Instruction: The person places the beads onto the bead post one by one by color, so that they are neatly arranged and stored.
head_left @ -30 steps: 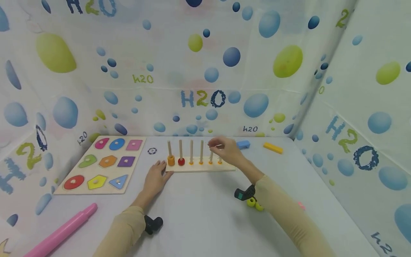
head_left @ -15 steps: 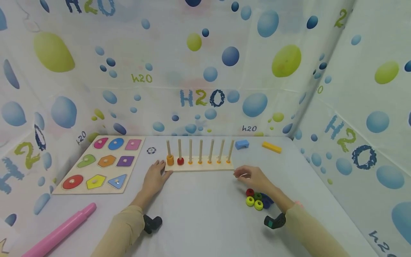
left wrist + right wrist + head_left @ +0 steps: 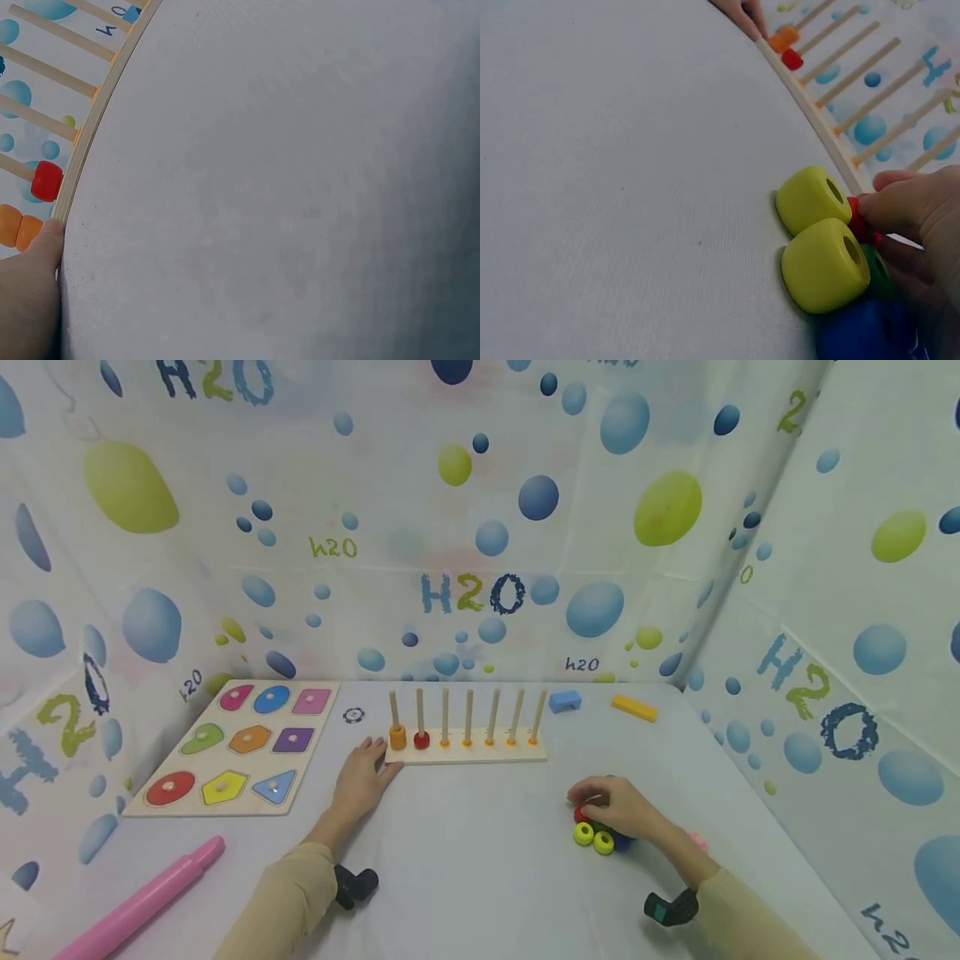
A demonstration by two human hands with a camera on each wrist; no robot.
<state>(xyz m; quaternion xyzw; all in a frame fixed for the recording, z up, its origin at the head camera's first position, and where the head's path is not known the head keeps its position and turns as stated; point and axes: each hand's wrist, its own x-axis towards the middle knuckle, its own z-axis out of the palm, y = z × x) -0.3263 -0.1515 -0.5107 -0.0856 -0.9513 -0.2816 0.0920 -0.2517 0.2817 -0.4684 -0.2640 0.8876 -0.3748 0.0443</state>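
Observation:
A wooden peg board (image 3: 480,757) stands mid-table with several upright pegs. An orange bead (image 3: 397,737) sits on its first peg and a red bead (image 3: 422,740) on its second. My left hand (image 3: 363,772) lies flat on the table, fingertips (image 3: 34,262) against the board's left end (image 3: 90,135). My right hand (image 3: 615,806) is down on a small pile of beads at the front right. Its fingertips (image 3: 900,206) pinch a red bead (image 3: 857,219). Two yellow beads (image 3: 810,196) (image 3: 825,264) lie beside it. A green bead (image 3: 877,274) and a blue bead (image 3: 862,334) lie partly under the hand.
A shape puzzle board (image 3: 240,743) lies at the left, with a pink tube (image 3: 142,902) near the front left corner. A blue block (image 3: 565,700), a yellow block (image 3: 633,707) and a small dark ring (image 3: 354,715) lie at the back. Bubble-print cloth walls enclose the table.
My right hand has come back from the pegs to the front right and dropped onto the bead pile, closing on the red bead. My left hand has stayed put.

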